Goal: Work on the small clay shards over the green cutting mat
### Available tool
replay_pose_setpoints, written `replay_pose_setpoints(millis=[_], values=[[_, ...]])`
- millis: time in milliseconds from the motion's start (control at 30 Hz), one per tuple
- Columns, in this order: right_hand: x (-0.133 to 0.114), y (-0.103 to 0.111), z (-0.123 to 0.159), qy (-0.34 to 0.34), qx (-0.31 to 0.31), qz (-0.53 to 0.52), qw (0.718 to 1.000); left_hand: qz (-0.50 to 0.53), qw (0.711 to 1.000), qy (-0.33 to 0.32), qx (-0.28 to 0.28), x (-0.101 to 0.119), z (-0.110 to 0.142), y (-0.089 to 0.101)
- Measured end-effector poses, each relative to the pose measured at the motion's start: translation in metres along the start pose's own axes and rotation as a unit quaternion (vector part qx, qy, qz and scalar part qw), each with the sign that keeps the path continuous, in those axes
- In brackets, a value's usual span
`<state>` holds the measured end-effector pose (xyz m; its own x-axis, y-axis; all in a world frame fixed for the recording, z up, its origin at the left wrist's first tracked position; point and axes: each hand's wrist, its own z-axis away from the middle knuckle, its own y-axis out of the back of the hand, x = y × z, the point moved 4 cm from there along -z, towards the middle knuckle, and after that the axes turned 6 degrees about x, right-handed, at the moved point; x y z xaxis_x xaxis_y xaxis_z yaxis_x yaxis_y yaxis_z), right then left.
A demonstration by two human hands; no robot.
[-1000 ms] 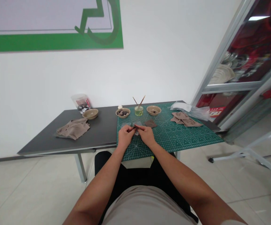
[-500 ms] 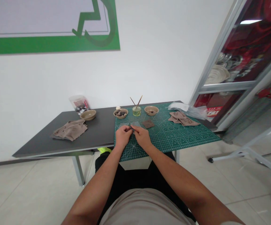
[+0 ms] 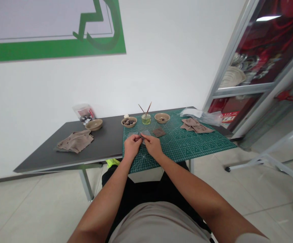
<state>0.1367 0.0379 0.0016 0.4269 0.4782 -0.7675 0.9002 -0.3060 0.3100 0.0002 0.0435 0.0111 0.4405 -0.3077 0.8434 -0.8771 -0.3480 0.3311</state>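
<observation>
We listed, left to right: a crumpled taupe cloth point(image 3: 75, 141) on the dark grey table point(image 3: 106, 145); our left hand point(image 3: 132, 146), fingers closed in a pinch on a small dark slender piece point(image 3: 140, 136), its detail too small to tell; our right hand point(image 3: 152, 145), nearly closed, its fingertips point(image 3: 143, 135) meeting the same piece above the green cutting mat point(image 3: 187, 148). Both hands were held low and close, a steady hold for fine work. A flat brown square point(image 3: 159, 132) lay just right.

Surface: dark grey table point(image 3: 103, 143) | Directly on top: 1 green cutting mat point(image 3: 202, 145), 1 taupe cloth point(image 3: 75, 141), 1 tan bowl point(image 3: 94, 124), 1 clear plastic tub point(image 3: 82, 110)
</observation>
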Motion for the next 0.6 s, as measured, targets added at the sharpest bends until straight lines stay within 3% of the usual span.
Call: replay_pose_setpoints(millis=[267,600], values=[[-0.003,0.0001,0.0012,0.008,0.007,0.006,1.0,0.0,1.0,0.013,-0.003,0.0017,0.0014,0.0005],[0.0024,0.0038,-0.0023,-0.047,0.027,0.014,0.998,0.049,0.998,0.024,0.015,0.0003,0.001,-0.0003]])
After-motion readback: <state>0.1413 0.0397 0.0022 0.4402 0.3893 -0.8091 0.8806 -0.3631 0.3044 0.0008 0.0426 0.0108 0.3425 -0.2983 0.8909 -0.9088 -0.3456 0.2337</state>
